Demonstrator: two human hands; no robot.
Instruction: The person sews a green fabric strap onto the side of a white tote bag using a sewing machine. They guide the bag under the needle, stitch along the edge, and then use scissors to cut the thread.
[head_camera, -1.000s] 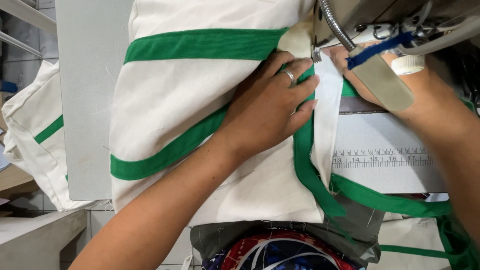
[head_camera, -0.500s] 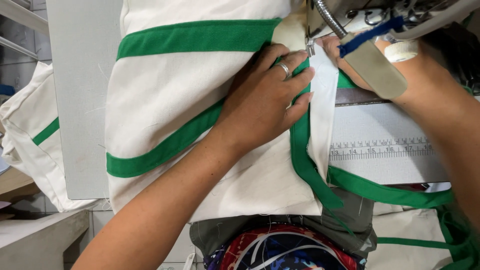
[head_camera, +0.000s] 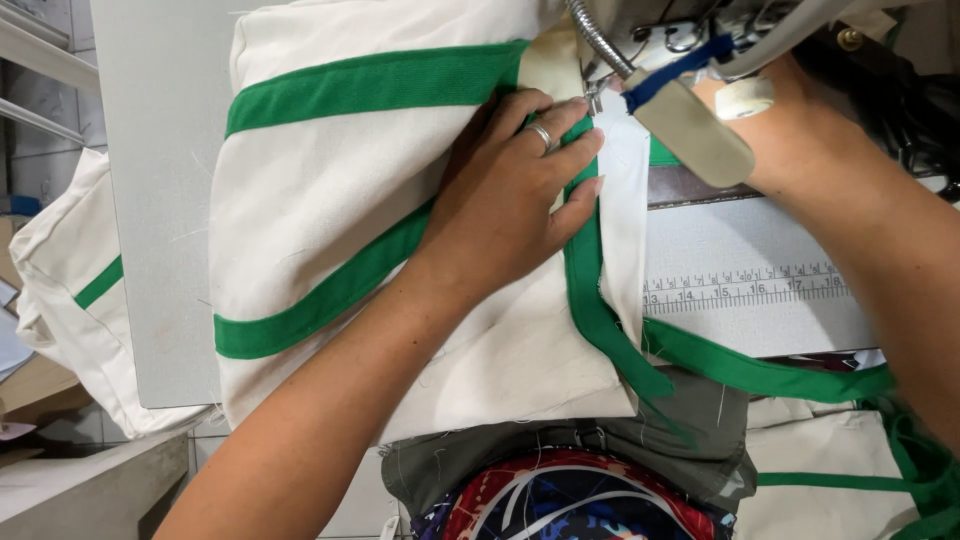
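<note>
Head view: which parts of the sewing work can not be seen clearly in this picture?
- Needle and presser foot: hidden behind the left hand and the sewing machine head.
- Right hand: fingers covered by the cream lever.
- Green strap: its far end runs off the right edge.
- White bag: its top is cut off by the upper edge.

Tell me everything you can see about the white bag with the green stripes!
The bag looks like thick cream cloth, canvas perhaps, with green straps sewn across it. It lies flat on a grey table, its near edge hanging over toward the person's lap. The left hand, wearing a ring, presses flat on it and pins a green strap along the bag's right edge, beside the sewing machine. That strap trails loose to the right. The right hand sits mostly hidden behind the machine.
</note>
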